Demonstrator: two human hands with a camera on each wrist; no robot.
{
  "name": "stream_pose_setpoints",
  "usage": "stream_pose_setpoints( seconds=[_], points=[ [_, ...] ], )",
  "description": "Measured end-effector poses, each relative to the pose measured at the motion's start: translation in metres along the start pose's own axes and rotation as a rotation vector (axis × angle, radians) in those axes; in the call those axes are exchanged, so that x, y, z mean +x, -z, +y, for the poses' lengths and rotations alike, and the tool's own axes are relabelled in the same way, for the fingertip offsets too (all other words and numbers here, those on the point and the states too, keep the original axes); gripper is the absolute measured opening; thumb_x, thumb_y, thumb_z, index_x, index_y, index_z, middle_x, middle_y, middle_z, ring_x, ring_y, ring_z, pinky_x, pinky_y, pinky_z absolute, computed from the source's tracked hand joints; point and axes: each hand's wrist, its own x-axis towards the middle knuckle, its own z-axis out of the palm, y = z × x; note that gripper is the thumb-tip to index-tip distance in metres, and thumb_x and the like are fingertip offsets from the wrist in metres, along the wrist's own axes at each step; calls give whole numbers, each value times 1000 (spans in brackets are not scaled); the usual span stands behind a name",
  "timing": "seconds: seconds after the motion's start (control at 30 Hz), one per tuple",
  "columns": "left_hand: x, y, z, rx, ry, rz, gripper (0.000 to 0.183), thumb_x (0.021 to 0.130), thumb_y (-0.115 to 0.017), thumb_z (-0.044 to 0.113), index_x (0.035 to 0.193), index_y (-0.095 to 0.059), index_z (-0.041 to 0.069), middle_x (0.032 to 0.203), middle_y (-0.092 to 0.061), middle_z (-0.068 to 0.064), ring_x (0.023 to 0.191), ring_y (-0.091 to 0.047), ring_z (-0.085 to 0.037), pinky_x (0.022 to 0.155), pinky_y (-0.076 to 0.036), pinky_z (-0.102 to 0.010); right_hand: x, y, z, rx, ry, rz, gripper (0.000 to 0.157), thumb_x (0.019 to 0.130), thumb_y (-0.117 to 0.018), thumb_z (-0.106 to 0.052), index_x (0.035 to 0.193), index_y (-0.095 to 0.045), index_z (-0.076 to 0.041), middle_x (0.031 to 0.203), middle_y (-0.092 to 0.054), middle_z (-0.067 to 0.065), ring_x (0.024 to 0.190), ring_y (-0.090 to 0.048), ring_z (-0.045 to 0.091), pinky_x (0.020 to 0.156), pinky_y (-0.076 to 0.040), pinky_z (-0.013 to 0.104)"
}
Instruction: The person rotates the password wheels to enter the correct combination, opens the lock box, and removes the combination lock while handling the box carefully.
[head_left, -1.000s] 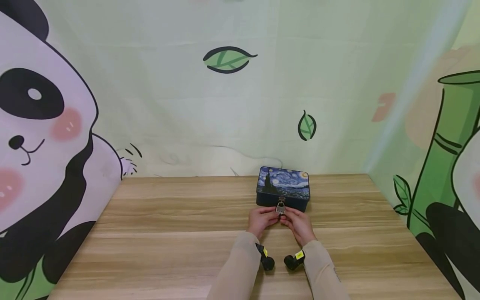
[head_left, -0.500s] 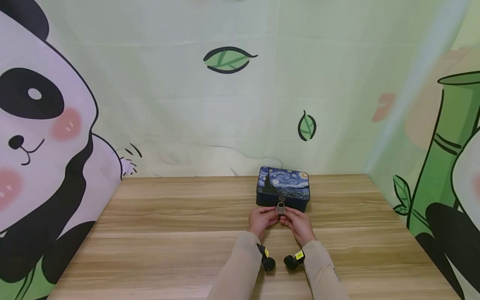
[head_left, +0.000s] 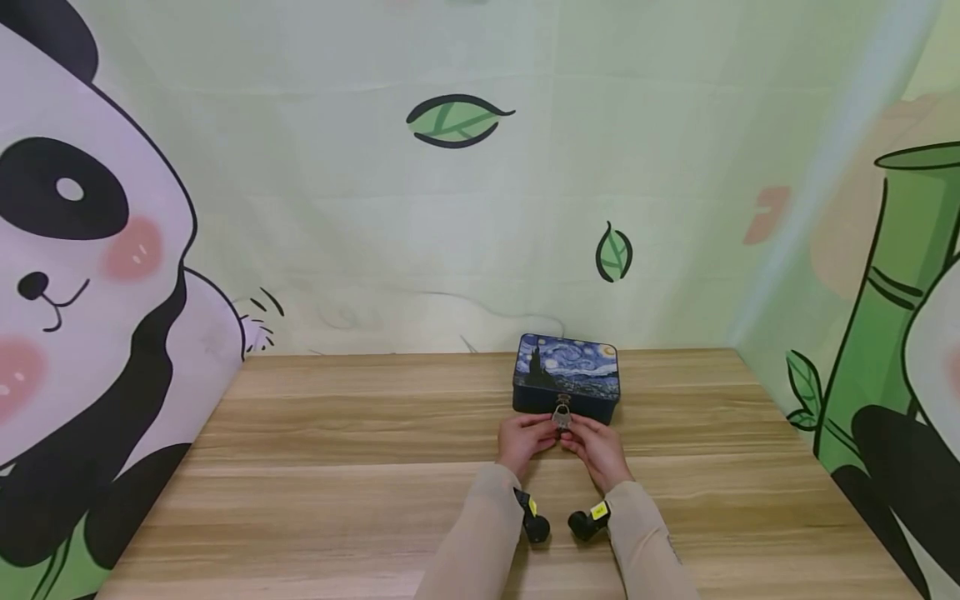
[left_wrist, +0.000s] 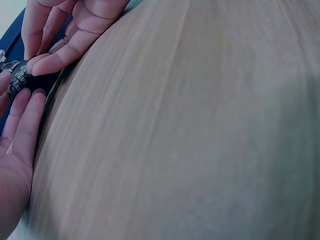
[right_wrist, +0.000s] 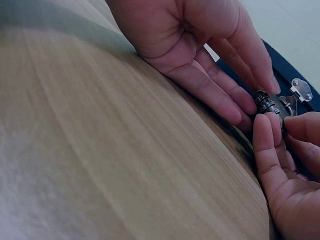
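A dark blue tin box [head_left: 567,367] with a starry night painting on its lid stands at the back of the table. From the metal clasp [right_wrist: 301,90] on its front hangs a small combination padlock [head_left: 561,417]. My left hand [head_left: 520,442] pinches the padlock from the left side. Opposite it, my right hand [head_left: 600,450] pinches the same padlock between thumb and fingers. Number dials [left_wrist: 20,78] show on the padlock's body in both wrist views; the digits are too small to read surely. The fingertips cover parts of the padlock.
The wood-grain table [head_left: 337,500] spreads out around both forearms. Behind it hangs a pale green cloth backdrop [head_left: 337,208] with panda, leaf and bamboo prints, close to the box's rear. Black wrist cameras [head_left: 588,522] sit at the cuffs.
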Motion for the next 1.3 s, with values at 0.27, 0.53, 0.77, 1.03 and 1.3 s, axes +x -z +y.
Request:
stream_pose_setpoints(
  seconds=[0.27, 0.53, 0.77, 1.03, 1.3],
  points=[
    [-3, 1, 3, -12, -17, -6, 21, 89, -67, -5, 106, -68, -18, 100, -71, -27, 79, -71, -20, 75, -62, -37, 0, 1, 1, -11, -2, 4, 40, 101, -48, 6, 137, -42, 20, 90, -65, 4, 72, -64, 8, 67, -58, 20],
    [2, 6, -3, -5, -20, -38, 25, 82, -70, -14, 107, -69, -17, 98, -72, -25, 71, -67, -13, 74, -61, -31, 0, 0, 1, -2, 14, 0, 39, 100, -49, 7, 135, -42, 22, 87, -65, 4, 71, -63, 8, 66, -58, 21],
    [3, 6, -3, -14, -26, -41, 24, 82, -70, -15, 106, -69, -17, 96, -72, -24, 72, -67, -13, 74, -61, -31, 1, 0, 1, 4, 12, -2, 38, 100, -48, 7, 135, -44, 22, 88, -65, 5, 71, -64, 9, 66, -58, 22],
    [1, 7, -5, 4, -18, -39, 25, 82, -70, -16, 107, -69, -17, 98, -72, -25, 74, -68, -14, 75, -61, -31, 1, 1, 4, 7, -15, 2, 40, 100, -50, 6, 136, -43, 21, 84, -65, 4, 71, -64, 9, 67, -58, 21],
    [2, 6, -3, 1, -23, -50, 25, 83, -69, -16, 107, -69, -17, 99, -71, -26, 76, -69, -16, 75, -61, -32, 4, 1, 3, 5, 5, 3, 39, 99, -50, 6, 135, -43, 22, 82, -65, 4, 70, -63, 9, 65, -58, 20]
  ],
)
